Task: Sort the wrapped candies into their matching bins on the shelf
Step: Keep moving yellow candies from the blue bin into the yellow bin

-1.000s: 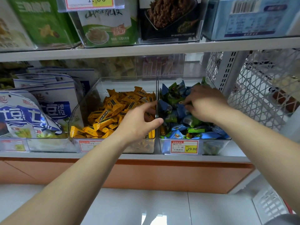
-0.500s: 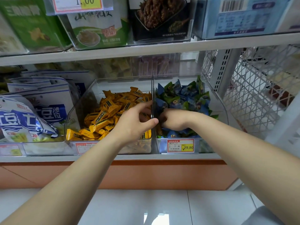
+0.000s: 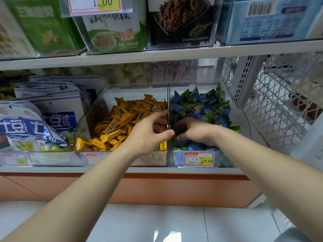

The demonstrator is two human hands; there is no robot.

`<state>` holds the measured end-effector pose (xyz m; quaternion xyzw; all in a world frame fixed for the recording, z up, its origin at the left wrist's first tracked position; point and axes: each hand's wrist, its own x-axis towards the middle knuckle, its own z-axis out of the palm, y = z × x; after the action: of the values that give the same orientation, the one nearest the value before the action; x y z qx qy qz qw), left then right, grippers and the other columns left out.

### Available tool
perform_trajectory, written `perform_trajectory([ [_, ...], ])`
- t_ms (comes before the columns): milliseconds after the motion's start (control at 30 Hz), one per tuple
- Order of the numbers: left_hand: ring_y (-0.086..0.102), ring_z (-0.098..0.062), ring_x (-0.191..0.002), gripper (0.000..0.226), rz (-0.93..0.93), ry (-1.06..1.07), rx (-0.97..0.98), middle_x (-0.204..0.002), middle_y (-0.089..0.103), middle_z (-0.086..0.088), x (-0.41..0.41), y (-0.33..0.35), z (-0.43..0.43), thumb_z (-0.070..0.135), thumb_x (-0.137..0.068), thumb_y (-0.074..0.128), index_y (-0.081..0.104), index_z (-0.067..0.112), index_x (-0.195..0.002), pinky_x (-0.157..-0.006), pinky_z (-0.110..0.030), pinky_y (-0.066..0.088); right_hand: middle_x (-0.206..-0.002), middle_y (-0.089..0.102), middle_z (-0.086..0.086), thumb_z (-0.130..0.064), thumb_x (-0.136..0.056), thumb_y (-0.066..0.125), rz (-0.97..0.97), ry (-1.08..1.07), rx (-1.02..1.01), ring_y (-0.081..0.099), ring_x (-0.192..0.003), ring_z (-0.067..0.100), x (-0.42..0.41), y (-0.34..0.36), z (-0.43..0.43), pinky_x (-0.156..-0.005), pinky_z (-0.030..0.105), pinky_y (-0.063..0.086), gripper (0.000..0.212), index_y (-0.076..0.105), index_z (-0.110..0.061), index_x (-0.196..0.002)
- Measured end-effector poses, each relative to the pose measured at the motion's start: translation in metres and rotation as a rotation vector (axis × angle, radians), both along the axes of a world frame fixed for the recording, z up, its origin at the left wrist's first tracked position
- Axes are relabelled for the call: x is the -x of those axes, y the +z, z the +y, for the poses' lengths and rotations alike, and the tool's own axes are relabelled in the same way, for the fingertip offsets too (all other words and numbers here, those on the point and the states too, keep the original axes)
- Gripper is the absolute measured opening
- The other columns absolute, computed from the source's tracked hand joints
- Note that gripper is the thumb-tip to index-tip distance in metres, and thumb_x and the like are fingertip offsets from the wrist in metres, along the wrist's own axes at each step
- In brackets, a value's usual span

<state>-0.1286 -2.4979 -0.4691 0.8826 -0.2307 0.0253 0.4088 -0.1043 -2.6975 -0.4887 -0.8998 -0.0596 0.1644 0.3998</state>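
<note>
Two clear bins stand side by side on the lower shelf. The left bin (image 3: 90, 110) holds yellow wrapped candies (image 3: 120, 123). The right bin (image 3: 242, 117) holds blue and green wrapped candies (image 3: 201, 102). My left hand (image 3: 146, 135) hovers over the right end of the yellow candies, fingers spread and relaxed, thumb tip against the wall between the bins. My right hand (image 3: 194, 131) is in the front left corner of the right bin, knuckles up, fingers curled down among the blue wrappers. Whatever those fingers hold is hidden.
White and blue snack bags (image 3: 35, 123) fill the shelf to the left. A white wire mesh panel (image 3: 279, 102) closes the right side. The upper shelf board (image 3: 157, 55) carries boxed goods above. A price tag (image 3: 198, 158) sits on the right bin's front.
My right hand has come from the back of the blue and green candies to the front left corner and curled down into them. My left hand has stayed by the dividing wall.
</note>
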Motion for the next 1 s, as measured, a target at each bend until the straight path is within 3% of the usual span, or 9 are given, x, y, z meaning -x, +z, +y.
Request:
perform_trajectory([
  [267, 0.063, 0.0, -0.09, 0.065, -0.001, -0.005, -0.005, -0.109, 0.059, 0.025, 0.001, 0.0, 0.0, 0.036, -0.087, 0.072, 0.043, 0.037, -0.145, -0.08, -0.024, 0.056, -0.105, 0.074, 0.001, -0.013, -0.08, 0.078, 0.084, -0.022, -0.184, 0.068, -0.1, 0.016, 0.001, -0.006, -0.004, -0.094, 0.034, 0.052, 0.035, 0.068, -0.015, -0.113],
  [400, 0.063, -0.001, -0.091, 0.064, 0.002, -0.007, 0.001, -0.107, 0.059, 0.027, 0.001, 0.0, 0.001, 0.034, -0.087, 0.072, 0.043, 0.039, -0.144, -0.081, -0.026, 0.056, -0.117, 0.068, 0.005, -0.013, -0.077, 0.08, 0.111, -0.052, -0.142, 0.062, -0.111, 0.021, -0.002, -0.008, -0.002, -0.103, 0.041, 0.048, 0.054, 0.06, -0.014, -0.128],
  [667, 0.062, 0.001, -0.093, 0.066, 0.009, -0.012, 0.0, -0.111, 0.061, 0.024, 0.002, -0.001, 0.002, 0.036, -0.087, 0.072, 0.042, 0.036, -0.146, -0.082, -0.026, 0.056, -0.109, 0.063, -0.002, -0.023, -0.073, 0.083, -0.032, -0.065, 0.042, 0.061, -0.099, 0.016, 0.002, -0.01, 0.01, -0.086, 0.031, 0.053, 0.056, 0.055, -0.022, -0.122],
  [833, 0.063, -0.001, -0.093, 0.065, 0.01, -0.016, 0.002, -0.112, 0.063, 0.019, 0.002, -0.001, 0.002, 0.037, -0.087, 0.071, 0.042, 0.039, -0.145, -0.083, -0.028, 0.057, -0.097, 0.07, -0.004, -0.019, -0.073, 0.081, 0.006, -0.112, -0.091, 0.065, -0.092, 0.014, 0.003, -0.01, 0.007, -0.084, 0.031, 0.055, 0.033, 0.065, -0.028, -0.1],
  [1000, 0.062, 0.003, -0.093, 0.066, -0.005, 0.0, -0.019, -0.11, 0.062, 0.021, 0.001, -0.001, 0.003, 0.041, -0.086, 0.071, 0.042, 0.04, -0.145, -0.083, -0.025, 0.056, -0.087, 0.072, 0.0, -0.006, -0.071, 0.082, -0.127, -0.178, -0.184, 0.069, -0.084, 0.016, 0.005, -0.008, 0.008, -0.076, 0.029, 0.059, 0.031, 0.067, -0.027, -0.088],
])
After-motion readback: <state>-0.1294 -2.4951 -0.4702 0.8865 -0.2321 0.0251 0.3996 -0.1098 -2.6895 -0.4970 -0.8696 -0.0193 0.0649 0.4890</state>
